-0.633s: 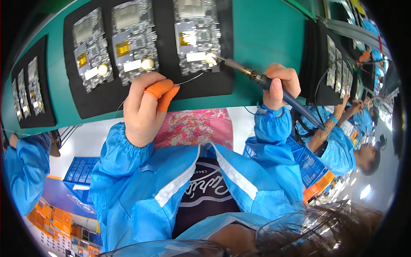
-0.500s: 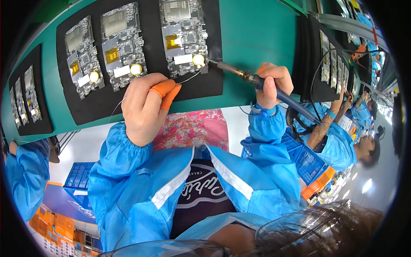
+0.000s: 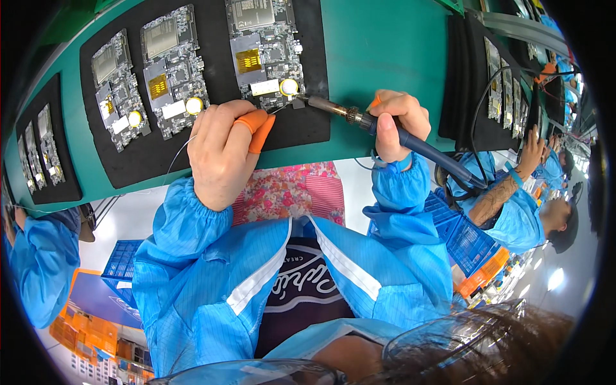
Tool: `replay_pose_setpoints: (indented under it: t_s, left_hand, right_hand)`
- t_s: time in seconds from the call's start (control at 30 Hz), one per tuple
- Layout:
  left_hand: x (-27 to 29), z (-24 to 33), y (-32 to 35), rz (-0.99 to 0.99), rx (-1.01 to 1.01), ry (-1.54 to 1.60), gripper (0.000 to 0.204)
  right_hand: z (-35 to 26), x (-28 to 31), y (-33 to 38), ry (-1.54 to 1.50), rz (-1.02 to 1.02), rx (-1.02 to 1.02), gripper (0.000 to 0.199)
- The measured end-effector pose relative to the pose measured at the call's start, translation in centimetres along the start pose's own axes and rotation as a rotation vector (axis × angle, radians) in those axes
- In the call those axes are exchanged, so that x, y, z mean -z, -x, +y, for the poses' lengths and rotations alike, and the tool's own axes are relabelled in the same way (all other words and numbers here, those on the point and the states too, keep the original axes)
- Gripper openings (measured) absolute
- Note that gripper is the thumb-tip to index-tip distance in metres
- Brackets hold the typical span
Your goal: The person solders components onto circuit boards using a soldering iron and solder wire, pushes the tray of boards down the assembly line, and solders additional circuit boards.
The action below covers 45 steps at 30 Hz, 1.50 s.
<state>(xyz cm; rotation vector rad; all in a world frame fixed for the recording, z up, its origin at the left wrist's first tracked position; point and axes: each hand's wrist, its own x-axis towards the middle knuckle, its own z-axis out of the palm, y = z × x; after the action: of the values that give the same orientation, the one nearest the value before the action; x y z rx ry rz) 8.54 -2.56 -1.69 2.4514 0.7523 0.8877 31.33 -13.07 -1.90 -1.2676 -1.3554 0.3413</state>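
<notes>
My right hand (image 3: 399,123) grips a soldering iron (image 3: 417,146) with a dark blue handle. Its tip reaches the lower right corner of the nearest circuit board (image 3: 273,67), beside a round yellow-rimmed part (image 3: 289,87). In orange finger covers, my left hand (image 3: 224,151) pinches a thin solder wire (image 3: 176,156), whose free end points at that same corner. Whether wire and tip touch is too small to tell. Two more circuit boards, a middle one (image 3: 183,78) and a left one (image 3: 106,67), lie on the same black mat (image 3: 314,122).
The green bench (image 3: 378,51) carries another mat with boards (image 3: 50,151) at far left and stacked black mats with boards (image 3: 457,83) at right. A cable runs from the iron. Blue crates (image 3: 122,263) stand below. Other people in blue work on both sides.
The soldering iron's tip has moved left onto the board's lower right corner. My left hand has shifted slightly, bringing the wire's end to that corner.
</notes>
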Motion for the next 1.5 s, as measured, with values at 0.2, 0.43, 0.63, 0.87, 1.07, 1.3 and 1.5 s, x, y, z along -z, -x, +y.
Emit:
replay_pose_setpoints:
  t_s: [0.2, 0.43, 0.63, 0.87, 1.07, 1.3, 1.5]
  left_hand:
    - [-0.3, 0.2, -0.2, -0.008, -0.009, -0.003, 0.02]
    - [-1.4, 0.3, -0.7, -0.011, -0.061, -0.036, 0.019]
    - [-1.8, 0.6, -1.3, -0.034, -0.07, -0.074, 0.019]
    - [-0.4, 1.3, -1.3, -0.011, 0.187, 0.114, 0.02]
    - [1.2, 0.6, -0.5, -0.041, 0.172, 0.059, 0.02]
    - [0.4, 0.3, -0.4, -0.06, 0.072, -0.038, 0.022]
    - [-0.1, 0.1, -0.6, -0.064, 0.055, -0.04, 0.021]
  right_hand:
    - [0.0, 0.0, -0.2, 0.013, -0.004, 0.006, 0.02]
    - [0.1, 0.0, -0.2, 0.0, -0.018, 0.013, 0.018]
    - [0.2, 0.1, -0.3, -0.017, -0.043, 0.013, 0.017]
    - [0.1, 0.5, -0.2, -0.051, -0.038, 0.083, 0.016]
    - [0.0, 0.6, 0.0, -0.103, -0.017, 0.077, 0.015]
    - [0.4, -0.1, -0.5, -0.085, -0.052, 0.123, 0.014]
    - [0.3, -0.1, -0.5, -0.067, -0.118, 0.057, 0.013]
